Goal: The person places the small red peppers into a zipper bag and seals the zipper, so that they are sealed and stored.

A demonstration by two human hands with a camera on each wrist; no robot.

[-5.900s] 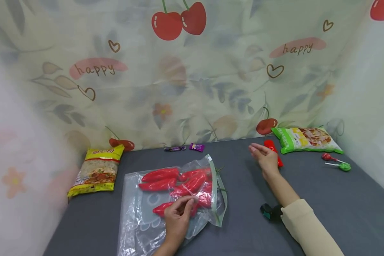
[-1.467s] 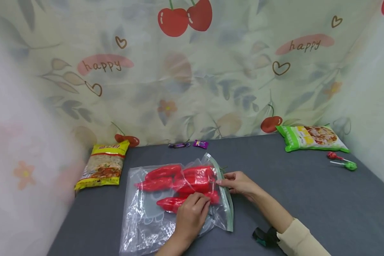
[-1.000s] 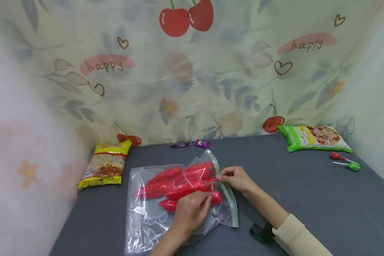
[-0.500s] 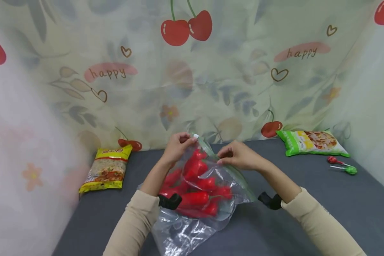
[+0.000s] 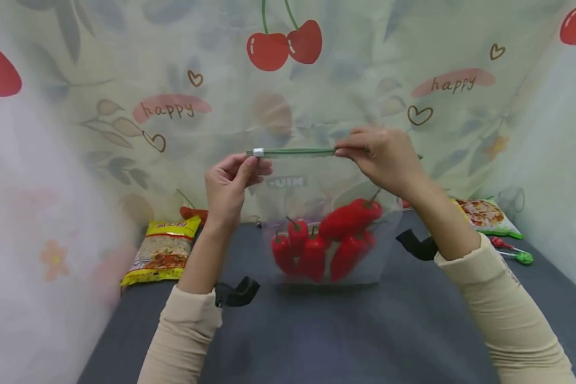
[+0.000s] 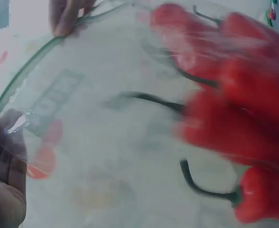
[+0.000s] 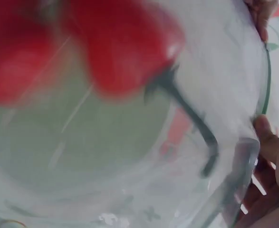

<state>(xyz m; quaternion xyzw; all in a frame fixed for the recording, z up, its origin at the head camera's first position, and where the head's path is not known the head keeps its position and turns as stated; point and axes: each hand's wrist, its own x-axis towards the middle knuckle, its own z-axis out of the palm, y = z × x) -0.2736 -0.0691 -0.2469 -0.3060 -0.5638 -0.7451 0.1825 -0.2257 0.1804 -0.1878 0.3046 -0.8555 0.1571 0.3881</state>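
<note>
A clear slider zip bag (image 5: 293, 184) hangs upright in front of me, its green-edged top stretched level. Several red peppers (image 5: 348, 220) with green stems are inside, toward the bottom. My left hand (image 5: 226, 186) pinches the top left corner, right by the white slider (image 5: 258, 152). Toward the right end, my right hand (image 5: 386, 160) pinches the zip strip between thumb and fingers. The left wrist view has blurred peppers (image 6: 225, 123) behind the plastic. In the right wrist view, the thumb of my right hand (image 7: 272, 178) sits on the green strip.
On the grey table (image 5: 288, 341), a yellow food packet (image 5: 163, 248) leans at the back left. A green-and-white packet (image 5: 489, 216) lies back right, partly behind my right forearm. Near it are a red lollipop (image 5: 499, 243) and a green lollipop (image 5: 524, 258).
The bag lay flat on the table and is now lifted upright. My left hand moved from pressing on it to its top corner. A red thing beside the green-and-white packet left its spot earlier.
</note>
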